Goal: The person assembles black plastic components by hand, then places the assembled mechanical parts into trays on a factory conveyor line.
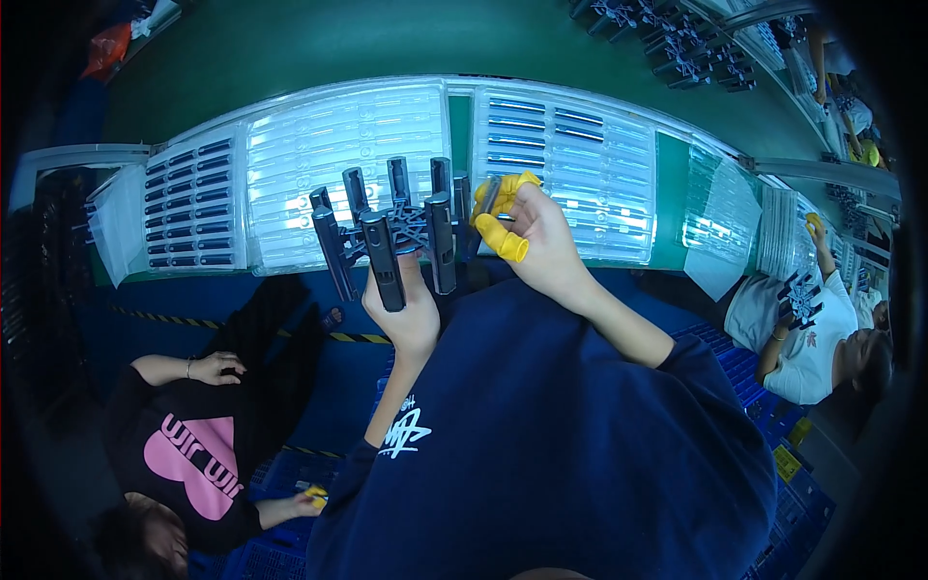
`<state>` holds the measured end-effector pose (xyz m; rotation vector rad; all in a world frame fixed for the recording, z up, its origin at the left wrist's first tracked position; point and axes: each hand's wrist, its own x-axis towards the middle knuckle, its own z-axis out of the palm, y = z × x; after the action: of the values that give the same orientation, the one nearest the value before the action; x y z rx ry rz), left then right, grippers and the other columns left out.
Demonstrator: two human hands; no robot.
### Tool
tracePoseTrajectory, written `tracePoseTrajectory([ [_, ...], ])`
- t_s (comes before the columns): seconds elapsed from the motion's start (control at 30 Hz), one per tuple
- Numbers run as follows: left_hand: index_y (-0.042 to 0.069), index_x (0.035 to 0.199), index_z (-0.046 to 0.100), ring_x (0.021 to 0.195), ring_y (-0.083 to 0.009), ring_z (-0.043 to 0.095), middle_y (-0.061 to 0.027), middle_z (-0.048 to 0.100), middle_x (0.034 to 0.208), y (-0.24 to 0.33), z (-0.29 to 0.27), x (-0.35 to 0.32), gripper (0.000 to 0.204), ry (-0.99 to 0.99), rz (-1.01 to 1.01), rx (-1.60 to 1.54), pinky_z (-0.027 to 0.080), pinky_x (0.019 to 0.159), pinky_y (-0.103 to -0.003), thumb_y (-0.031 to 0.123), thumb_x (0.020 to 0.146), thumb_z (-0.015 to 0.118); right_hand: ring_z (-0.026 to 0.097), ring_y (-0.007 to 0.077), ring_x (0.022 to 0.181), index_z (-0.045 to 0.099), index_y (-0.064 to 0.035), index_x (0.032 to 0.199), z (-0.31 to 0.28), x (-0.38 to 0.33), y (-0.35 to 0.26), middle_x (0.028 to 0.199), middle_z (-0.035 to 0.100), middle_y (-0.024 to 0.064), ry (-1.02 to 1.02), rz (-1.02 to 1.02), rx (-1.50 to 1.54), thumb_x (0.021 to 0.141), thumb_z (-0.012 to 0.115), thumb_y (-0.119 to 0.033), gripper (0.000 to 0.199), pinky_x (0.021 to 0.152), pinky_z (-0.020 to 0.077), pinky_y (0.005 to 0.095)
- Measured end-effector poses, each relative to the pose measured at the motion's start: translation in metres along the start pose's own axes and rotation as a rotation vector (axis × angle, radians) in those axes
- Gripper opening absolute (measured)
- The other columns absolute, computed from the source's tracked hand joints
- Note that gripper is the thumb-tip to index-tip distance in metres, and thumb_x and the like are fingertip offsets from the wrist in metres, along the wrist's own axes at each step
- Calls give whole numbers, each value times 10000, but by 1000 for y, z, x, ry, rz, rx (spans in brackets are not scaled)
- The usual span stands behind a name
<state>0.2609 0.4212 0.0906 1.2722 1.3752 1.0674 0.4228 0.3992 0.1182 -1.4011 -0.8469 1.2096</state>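
My left hand (412, 314) grips a spoked holder (408, 228) from below. Several dark, slim tube-shaped pieces (381, 256) stand out around its rim. Yellow finger covers sit on some fingers of my right hand (541, 237), which is closed at the right side of the holder. Between its thumb and fingers is a slim dark tube-shaped piece (488, 201), beside the holder's rim; whether it touches the holder I cannot tell. Behind the holder lies a clear plastic tray (280, 155) with long slots. Another tray (619, 145) to the right carries several dark tubes in its upper left.
At the left, a tray (237, 198) holds rows of dark tubes. Stacked clear trays (778, 232) stand on the green bench (387, 48) at the right. More loaded holders (677, 48) lie far right. One co-worker (193, 445) is at lower left, another (812, 338) at right.
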Motion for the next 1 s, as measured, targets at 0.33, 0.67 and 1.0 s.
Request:
tracePoseTrajectory([
  [0.33,-3,814,570,571,-49,455,17,516,645,8,-21,15,205,150,-113,55,347,502,-205,175,913,553,577,236,889,510,53,1058,-79,22,17,1005,553,157,291,-164,-1026,749,646,8,341,746,483,296],
  [0.67,-7,1041,492,477,-41,357,-69,548,780,2,-15,12,189,-167,-458,-377,248,403,-177,129,913,523,565,346,862,627,30,928,-139,44,84,886,581,186,329,-214,-1321,662,603,62,269,812,441,412],
  [1.0,65,810,516,490,-36,390,19,492,619,11,-14,11,217,-346,-497,-286,308,442,-191,253,903,572,568,340,855,642,31,898,-138,43,79,875,594,189,348,-239,-1307,665,606,61,237,811,436,412],
])
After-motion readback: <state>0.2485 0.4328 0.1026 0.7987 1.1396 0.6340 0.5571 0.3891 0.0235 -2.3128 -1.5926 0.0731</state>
